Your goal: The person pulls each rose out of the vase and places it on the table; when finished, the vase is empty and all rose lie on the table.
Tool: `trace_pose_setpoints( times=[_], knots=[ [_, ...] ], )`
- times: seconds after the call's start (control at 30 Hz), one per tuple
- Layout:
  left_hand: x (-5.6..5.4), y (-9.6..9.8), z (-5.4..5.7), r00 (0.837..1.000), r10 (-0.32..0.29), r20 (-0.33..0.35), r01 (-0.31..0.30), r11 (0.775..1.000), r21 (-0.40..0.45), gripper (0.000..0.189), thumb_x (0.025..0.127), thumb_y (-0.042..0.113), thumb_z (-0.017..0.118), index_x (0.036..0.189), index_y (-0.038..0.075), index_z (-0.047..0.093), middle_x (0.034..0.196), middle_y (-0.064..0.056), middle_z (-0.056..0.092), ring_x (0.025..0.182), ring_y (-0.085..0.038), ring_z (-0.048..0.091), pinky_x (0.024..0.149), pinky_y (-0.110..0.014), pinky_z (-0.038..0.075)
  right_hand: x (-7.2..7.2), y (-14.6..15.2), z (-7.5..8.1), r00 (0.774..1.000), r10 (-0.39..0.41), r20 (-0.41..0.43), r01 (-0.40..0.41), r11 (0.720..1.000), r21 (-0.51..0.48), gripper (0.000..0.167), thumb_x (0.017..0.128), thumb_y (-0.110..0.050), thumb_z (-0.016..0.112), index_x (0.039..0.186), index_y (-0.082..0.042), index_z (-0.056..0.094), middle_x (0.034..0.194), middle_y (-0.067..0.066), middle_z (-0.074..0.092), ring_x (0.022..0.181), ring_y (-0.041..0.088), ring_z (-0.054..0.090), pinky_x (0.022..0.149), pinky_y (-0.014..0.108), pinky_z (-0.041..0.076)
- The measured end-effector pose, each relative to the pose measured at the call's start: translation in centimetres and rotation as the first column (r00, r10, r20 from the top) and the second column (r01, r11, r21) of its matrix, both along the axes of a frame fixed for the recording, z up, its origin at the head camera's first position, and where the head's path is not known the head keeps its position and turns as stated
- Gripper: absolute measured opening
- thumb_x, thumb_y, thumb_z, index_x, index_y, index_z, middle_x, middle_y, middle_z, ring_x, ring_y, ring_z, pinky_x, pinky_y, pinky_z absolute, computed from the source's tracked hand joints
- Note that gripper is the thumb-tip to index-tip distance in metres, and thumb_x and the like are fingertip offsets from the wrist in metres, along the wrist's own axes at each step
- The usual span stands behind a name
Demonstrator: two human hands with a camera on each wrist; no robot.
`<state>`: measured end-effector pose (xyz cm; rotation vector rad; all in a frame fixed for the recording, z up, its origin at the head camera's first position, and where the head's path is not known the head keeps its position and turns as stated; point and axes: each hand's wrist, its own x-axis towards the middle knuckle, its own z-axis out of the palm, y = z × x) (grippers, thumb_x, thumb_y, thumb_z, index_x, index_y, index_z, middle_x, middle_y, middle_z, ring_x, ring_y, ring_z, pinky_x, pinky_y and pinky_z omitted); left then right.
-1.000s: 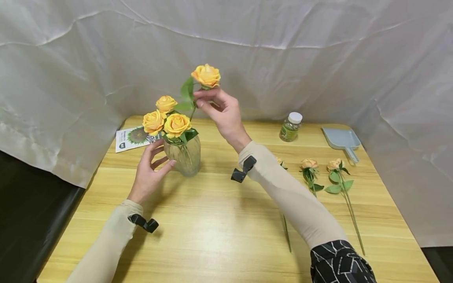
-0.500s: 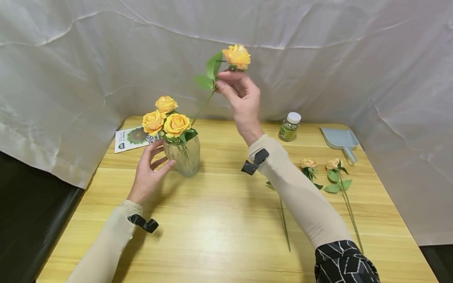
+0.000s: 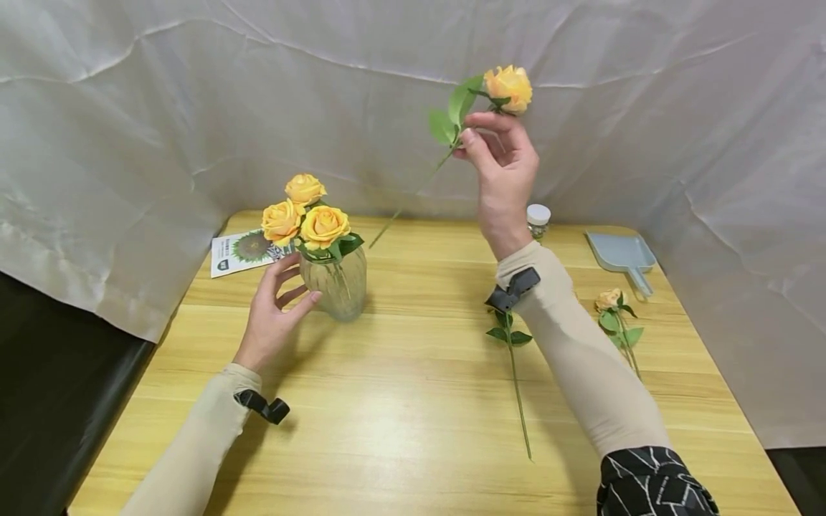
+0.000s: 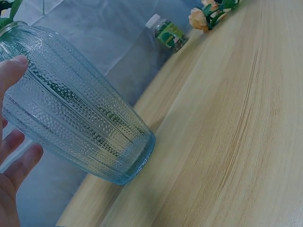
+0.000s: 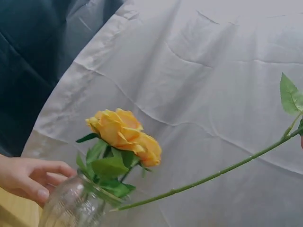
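Note:
My right hand (image 3: 508, 165) pinches the stem of a yellow artificial rose (image 3: 510, 89) near its leaves, raised in front of the curtain. Its long bare stem slants down to the left, and the tip is outside the vase, to the right of it. Three yellow roses (image 3: 325, 227) stand in a ribbed clear glass vase (image 3: 342, 287) on the table's left side. Thumb and fingers of my left hand (image 3: 274, 315) are around the vase's left side; the left wrist view shows the thumb on the textured glass (image 4: 80, 104).
A sunflower-printed packet (image 3: 235, 252) lies behind the vase. On the right lie a peach rose (image 3: 609, 301) and another flower stem (image 3: 516, 387), partly behind my right arm. Farther back are a white-capped jar (image 3: 538, 215) and a light blue dustpan (image 3: 621, 251). Curtains enclose the table.
My right hand has moved right and upward with the rose, drawing its stem away from the vase. The left hand and the vase have stayed in place.

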<state>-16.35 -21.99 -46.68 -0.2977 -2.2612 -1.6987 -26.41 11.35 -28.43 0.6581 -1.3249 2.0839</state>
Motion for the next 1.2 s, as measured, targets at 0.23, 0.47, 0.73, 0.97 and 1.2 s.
trace_pose_setpoints(
  times=[0.23,0.47,0.73,0.97,1.2],
  knots=[
    [0.0,0.0,-0.1,1.0,0.007,0.01,-0.007,1.0,0.004,0.073,0.1,0.008,0.079,0.163,0.014,0.043,0.167,-0.006,0.046,0.146,-0.017,0.052,0.115,-0.024,0.057,1.0,2.1,-1.2,0.995,0.014,0.103,-0.023,0.996,0.089,0.022,0.099,0.01,0.072,0.109,-0.01,0.075,0.112,0.009,0.075,0.095,0.02,0.072,0.081,0.032,0.069],
    [0.0,0.1,0.0,1.0,0.004,0.002,-0.004,1.0,0.008,0.073,0.1,0.007,0.079,0.163,0.013,0.044,0.167,-0.006,0.046,0.146,-0.017,0.052,0.116,-0.026,0.058,2.4,3.6,-2.6,0.964,0.064,0.256,-0.105,0.983,0.15,0.019,0.099,0.006,0.074,0.114,-0.005,0.074,0.115,0.009,0.074,0.096,0.019,0.071,0.085,0.029,0.069],
    [0.2,0.2,0.0,1.0,0.016,0.0,-0.016,1.0,0.004,0.072,0.1,0.007,0.08,0.162,0.014,0.044,0.165,-0.006,0.048,0.144,-0.014,0.053,0.114,-0.024,0.058,3.9,5.5,-5.9,0.913,0.115,0.39,-0.241,0.926,0.29,0.02,0.102,0.002,0.072,0.12,-0.006,0.073,0.124,0.006,0.071,0.098,0.016,0.071,0.089,0.029,0.069],
    [0.2,0.3,0.0,1.0,0.01,-0.008,-0.01,1.0,0.011,0.072,0.099,0.006,0.079,0.162,0.012,0.044,0.166,-0.006,0.047,0.144,-0.014,0.053,0.115,-0.029,0.059,5.0,6.5,-8.1,0.86,0.127,0.494,-0.331,0.876,0.351,0.021,0.104,-0.003,0.072,0.125,-0.004,0.071,0.127,0.004,0.069,0.1,0.013,0.072,0.088,0.03,0.07],
    [0.2,0.2,0.1,1.0,0.009,0.005,-0.009,1.0,0.009,0.072,0.1,0.008,0.08,0.163,0.014,0.044,0.166,-0.006,0.048,0.145,-0.016,0.053,0.115,-0.028,0.058,5.9,6.8,-10.5,0.789,0.115,0.603,-0.426,0.809,0.404,0.025,0.106,-0.004,0.069,0.131,-0.002,0.067,0.128,0.005,0.068,0.102,0.013,0.074,0.089,0.031,0.07]
  ],
)
